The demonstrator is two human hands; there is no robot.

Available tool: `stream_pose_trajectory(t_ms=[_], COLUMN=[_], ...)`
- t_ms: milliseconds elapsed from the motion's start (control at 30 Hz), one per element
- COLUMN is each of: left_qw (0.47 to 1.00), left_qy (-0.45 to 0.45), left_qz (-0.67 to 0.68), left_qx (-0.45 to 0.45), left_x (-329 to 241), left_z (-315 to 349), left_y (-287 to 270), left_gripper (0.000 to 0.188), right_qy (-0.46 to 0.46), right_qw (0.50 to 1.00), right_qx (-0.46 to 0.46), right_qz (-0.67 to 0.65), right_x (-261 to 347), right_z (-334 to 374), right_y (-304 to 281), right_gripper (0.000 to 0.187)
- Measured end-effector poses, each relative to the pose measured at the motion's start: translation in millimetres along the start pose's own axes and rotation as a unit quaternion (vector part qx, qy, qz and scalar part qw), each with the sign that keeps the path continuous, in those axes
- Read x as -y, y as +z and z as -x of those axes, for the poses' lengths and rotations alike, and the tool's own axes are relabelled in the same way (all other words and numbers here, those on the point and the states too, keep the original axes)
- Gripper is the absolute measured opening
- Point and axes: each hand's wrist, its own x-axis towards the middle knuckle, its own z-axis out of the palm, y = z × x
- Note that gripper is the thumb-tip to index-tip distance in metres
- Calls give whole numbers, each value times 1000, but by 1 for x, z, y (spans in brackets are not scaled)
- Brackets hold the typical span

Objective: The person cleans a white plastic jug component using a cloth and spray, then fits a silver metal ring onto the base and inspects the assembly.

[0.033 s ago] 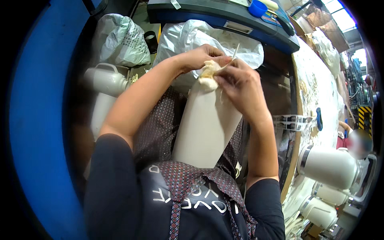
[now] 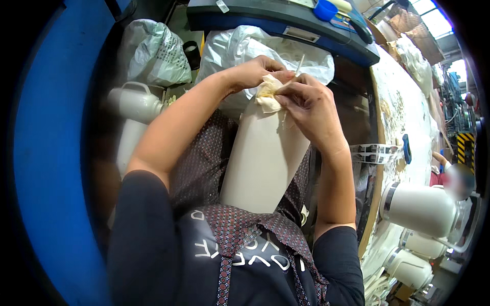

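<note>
A tall off-white vessel body (image 2: 263, 158), shaped like a thermos jug, lies across my lap, its far end tilted away from me. A crumpled cream cloth (image 2: 269, 97) with a yellowish stain sits at that far end. My right hand (image 2: 309, 104) pinches the cloth between thumb and fingers. Just beyond it, my left hand (image 2: 260, 72) is closed near the vessel's far end, thumb pointing right; what its curled fingers grip is hidden. Between the hands a thin pale strip (image 2: 300, 64) sticks up; I cannot tell what it belongs to.
White plastic bags (image 2: 153, 53) stand beyond my knees, one opened (image 2: 229, 43) under a dark workbench (image 2: 255, 18). White jugs lie at left (image 2: 135, 102) and on the right-hand table (image 2: 421, 211). A blue cup (image 2: 326, 10) rests on the bench. Another person (image 2: 439, 173) is far right.
My right hand has shifted slightly, and the cloth has spread and refolded at the vessel's far end. The left hand and the vessel stay almost where they were.
</note>
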Motion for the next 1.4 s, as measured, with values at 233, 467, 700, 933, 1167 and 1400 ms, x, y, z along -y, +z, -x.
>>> stream_pose_trajectory(t_ms=[233,467,700,933,1167,1400], left_qw=[995,993,996,997,999,999], left_qy=[79,107,73,74,53,51], left_qz=[-59,19,24,-3,-8,14], left_qx=[7,48,48,-11,-7,13], left_x=[-38,-46,-29,-49,-36,-19], left_z=[34,35,40,41,39,34], left_y=[-1,22,15,30,19,8], left_gripper=[35,17,34,43,45,27], right_qy=[135,-126,-52,7,-87,-17], right_qw=[978,976,986,978,988,997], right_qx=[-122,-177,-112,-206,-114,-63], right_qz=[-99,-31,115,-18,65,-31], right_x=[-37,26,34,-34,26,26], right_z=[59,28,34,55,22,29], right_y=[-36,-27,-36,-47,-27,-30], right_gripper=[11,17,25,16,13,16])
